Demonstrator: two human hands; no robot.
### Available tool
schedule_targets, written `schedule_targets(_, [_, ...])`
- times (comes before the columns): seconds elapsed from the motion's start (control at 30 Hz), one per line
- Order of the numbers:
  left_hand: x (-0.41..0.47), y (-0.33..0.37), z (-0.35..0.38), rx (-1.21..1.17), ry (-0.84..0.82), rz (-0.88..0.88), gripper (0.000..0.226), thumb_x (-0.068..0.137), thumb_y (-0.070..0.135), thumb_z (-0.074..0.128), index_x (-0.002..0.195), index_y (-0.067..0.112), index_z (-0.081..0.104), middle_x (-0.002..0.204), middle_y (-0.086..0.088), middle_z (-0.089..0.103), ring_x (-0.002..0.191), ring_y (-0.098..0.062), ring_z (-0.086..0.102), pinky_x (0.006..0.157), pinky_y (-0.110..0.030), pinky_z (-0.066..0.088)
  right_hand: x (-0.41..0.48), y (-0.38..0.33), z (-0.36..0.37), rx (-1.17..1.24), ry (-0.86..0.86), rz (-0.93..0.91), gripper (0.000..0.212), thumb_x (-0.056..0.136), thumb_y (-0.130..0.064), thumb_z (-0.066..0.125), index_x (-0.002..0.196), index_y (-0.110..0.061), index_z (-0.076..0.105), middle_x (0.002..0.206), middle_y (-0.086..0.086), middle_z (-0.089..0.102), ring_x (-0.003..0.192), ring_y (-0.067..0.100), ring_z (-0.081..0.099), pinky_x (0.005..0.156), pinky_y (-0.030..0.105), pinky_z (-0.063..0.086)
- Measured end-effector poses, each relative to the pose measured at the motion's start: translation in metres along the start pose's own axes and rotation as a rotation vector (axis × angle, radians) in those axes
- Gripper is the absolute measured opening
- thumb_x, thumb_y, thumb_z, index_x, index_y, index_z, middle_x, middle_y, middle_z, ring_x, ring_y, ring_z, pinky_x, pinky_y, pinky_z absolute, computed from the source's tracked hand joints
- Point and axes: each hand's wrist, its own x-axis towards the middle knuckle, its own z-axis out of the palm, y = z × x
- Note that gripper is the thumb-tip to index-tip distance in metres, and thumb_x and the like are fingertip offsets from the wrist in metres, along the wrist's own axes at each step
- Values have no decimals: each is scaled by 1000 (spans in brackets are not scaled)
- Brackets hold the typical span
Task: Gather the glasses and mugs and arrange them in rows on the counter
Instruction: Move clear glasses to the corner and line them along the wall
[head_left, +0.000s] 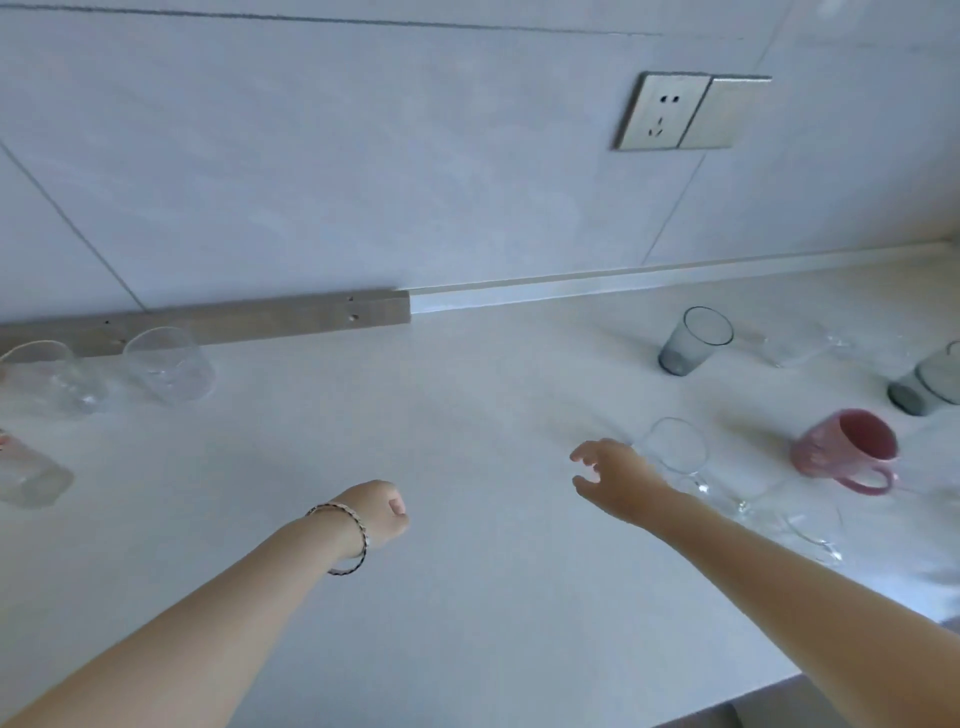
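My right hand (615, 475) hovers over the white counter (441, 415) with fingers spread, empty, just left of a clear glass (675, 449). My left hand (382, 512), with a bracelet on the wrist, is curled into a loose fist and holds nothing. A pink mug (844, 449) stands to the right. Two grey tinted glasses (693, 340) (927, 382) stand further back on the right, with a faint clear glass (800, 345) between them. Another clear glass (800, 525) sits by my right forearm. On the left stand clear glasses (169, 364) (49, 376) (28, 470).
A tiled wall with a socket plate (691, 111) rises behind the counter. A grey strip (249, 319) runs along the wall's foot on the left. The counter's front edge (753, 686) shows at the lower right.
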Motion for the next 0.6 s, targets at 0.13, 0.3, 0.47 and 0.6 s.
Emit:
schedule_targets(0.13, [5, 69, 23, -13, -8, 10, 24, 91, 21, 46, 110, 14, 60, 123, -5, 59, 103, -20, 55, 88, -22, 40, 1, 78, -35, -10, 223, 21, 48, 89, -25, 57, 136, -18, 45, 137, 6, 44, 129, 24, 43, 102, 32, 37])
schedule_targets(0.3, [3, 106, 36, -14, -28, -11, 17, 91, 22, 45, 101, 19, 58, 124, -3, 58, 96, -16, 50, 91, -24, 41, 21, 119, -47, -78, 107, 176, 78, 83, -52, 59, 144, -18, 25, 138, 12, 39, 127, 32, 44, 98, 39, 43])
schedule_targets(0.47, [-2, 99, 38, -1, -8, -89, 8, 91, 22, 46, 90, 21, 53, 123, -3, 59, 110, -20, 55, 93, -26, 42, 37, 111, -32, -12, 74, 238, 72, 89, -60, 39, 142, -13, 24, 132, 14, 50, 116, 33, 56, 88, 37, 46])
schedule_targets(0.6, [-6, 82, 37, -12, -1, -145, 11, 92, 23, 46, 96, 20, 56, 122, -4, 59, 104, -20, 55, 85, -22, 39, 36, 100, -22, 13, 130, 227, 65, 92, -56, 33, 141, -14, 24, 133, 15, 44, 113, 36, 56, 85, 39, 46])
